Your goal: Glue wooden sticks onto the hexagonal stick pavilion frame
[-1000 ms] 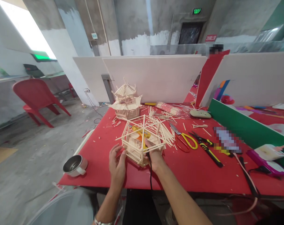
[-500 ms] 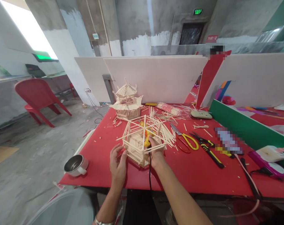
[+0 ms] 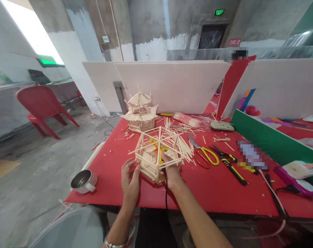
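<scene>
In front of me on the red table stands a hexagonal framework of pale wooden sticks [image 3: 158, 166], with spokes meeting at its top centre and a slatted floor. My left hand [image 3: 130, 179] holds its near left corner between thumb and fingers. My right hand [image 3: 172, 172] reaches in at the near right side, wrapped round a yellow glue gun [image 3: 161, 158] with a black cord running down to the table edge. The gun is partly hidden behind the framework's sticks. Its front end lies inside the framework, toward the back left; its tip is hard to make out.
Behind stands a stick pagoda [image 3: 139, 112]. Loose sticks [image 3: 184, 148] lie to the right, near scissors [image 3: 209, 156] and pliers [image 3: 234, 172]. A metal mug [image 3: 84, 181] stands near the table's left edge. A green board [image 3: 272, 144] rises at the right.
The glue gun has turned inside the framework, its front end swinging to the left and back. My right hand shifts slightly with it. The left hand and the framework stay in place.
</scene>
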### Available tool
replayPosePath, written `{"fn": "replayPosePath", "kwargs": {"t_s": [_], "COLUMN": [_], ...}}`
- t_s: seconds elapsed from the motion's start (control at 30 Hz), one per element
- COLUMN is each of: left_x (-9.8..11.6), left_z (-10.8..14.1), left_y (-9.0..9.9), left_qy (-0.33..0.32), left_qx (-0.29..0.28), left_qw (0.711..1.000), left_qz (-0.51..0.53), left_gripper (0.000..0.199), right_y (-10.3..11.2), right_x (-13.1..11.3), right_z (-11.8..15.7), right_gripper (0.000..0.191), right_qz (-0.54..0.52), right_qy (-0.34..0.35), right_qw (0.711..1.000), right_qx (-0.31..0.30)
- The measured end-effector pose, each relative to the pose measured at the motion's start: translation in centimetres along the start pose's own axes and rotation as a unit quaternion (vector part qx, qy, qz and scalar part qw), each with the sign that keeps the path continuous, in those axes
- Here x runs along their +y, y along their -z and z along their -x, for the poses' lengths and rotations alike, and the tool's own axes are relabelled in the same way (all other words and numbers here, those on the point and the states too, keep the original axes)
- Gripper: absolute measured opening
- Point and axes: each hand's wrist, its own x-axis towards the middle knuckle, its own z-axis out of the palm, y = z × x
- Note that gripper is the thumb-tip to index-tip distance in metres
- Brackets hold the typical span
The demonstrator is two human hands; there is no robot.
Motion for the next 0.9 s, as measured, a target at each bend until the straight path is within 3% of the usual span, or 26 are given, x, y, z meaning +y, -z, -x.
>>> {"fn": "replayPosePath", "kwargs": {"t_s": [0.9], "left_x": [0.06], "left_z": [-0.07], "left_y": [0.0], "left_qy": [0.005], "left_qx": [-0.004], "left_qw": [1.0], "left_qz": [0.005], "left_gripper": [0.027], "right_y": [-0.8], "right_x": [-0.32], "right_z": [-0.09], "right_gripper": [0.044], "right_qz": [-0.004], "right_qy": [-0.041], "right_qw": [0.998], "right_qx": [0.036]}}
